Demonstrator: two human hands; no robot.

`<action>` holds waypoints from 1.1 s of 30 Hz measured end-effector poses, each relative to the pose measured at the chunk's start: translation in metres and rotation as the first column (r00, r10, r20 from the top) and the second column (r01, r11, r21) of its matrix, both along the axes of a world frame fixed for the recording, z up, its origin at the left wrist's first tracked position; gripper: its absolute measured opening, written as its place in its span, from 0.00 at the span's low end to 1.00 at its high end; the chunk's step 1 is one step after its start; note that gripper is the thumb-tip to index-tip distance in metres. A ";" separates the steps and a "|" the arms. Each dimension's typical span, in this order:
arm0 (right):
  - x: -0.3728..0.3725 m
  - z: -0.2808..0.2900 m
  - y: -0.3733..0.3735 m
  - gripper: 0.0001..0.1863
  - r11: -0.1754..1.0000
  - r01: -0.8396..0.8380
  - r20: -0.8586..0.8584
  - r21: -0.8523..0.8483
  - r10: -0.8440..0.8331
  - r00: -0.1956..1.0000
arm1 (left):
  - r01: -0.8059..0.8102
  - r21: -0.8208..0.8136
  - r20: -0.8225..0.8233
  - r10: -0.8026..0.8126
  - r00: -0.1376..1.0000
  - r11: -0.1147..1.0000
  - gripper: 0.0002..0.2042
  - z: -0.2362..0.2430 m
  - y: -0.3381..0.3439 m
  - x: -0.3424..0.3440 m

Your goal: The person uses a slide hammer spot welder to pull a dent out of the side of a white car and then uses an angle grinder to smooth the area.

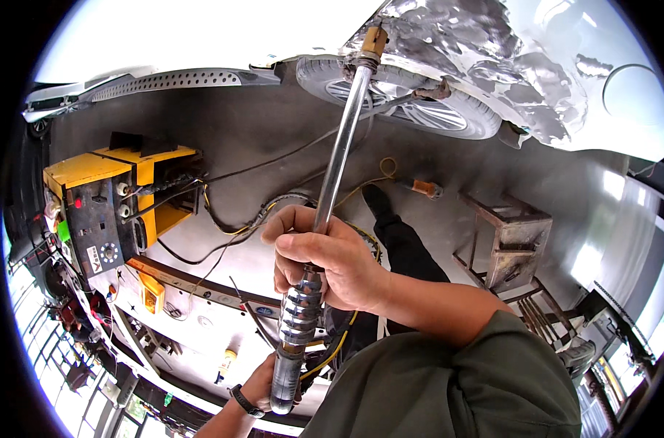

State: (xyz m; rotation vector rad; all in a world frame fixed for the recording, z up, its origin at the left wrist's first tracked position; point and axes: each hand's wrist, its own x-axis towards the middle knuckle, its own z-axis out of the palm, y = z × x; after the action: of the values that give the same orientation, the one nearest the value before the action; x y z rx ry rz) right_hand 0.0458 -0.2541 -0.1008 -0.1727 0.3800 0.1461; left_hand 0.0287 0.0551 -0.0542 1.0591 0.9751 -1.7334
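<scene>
A slide hammer dent puller (346,139) slants up from my hands to the car. Its brass-coloured tip (374,45) meets the bare-metal patch (485,36) of the white body panel above the wheel; I cannot tell if it is fixed there. My right hand (328,255) is closed round the chrome rod, at the upper end of the ribbed sliding weight (301,310). Lower down, my left hand (262,383), with a dark watch on the wrist, holds the dark end grip (286,379); its fingers are mostly hidden behind it.
A yellow-and-black machine with a dial (102,212) stands at left, its cables crossing the floor. One cable leads to a clamp (435,90) by the wheel (448,117). An orange-bodied power tool (425,188) lies near my foot (378,201). A rusty metal stand (518,244) is at right.
</scene>
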 end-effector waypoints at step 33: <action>0.031 -0.025 -0.052 0.21 0.948 0.225 -0.014 -0.224 -0.234 0.972 | -0.035 0.011 -0.059 0.036 0.998 0.999 0.18 -0.015 -0.005 -0.012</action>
State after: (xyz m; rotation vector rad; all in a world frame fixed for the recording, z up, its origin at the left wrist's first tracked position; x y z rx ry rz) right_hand 0.0767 -0.3060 -0.1256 -0.3441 0.4534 -0.1237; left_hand 0.0168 0.0498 -0.0688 0.9959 1.0350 -1.7409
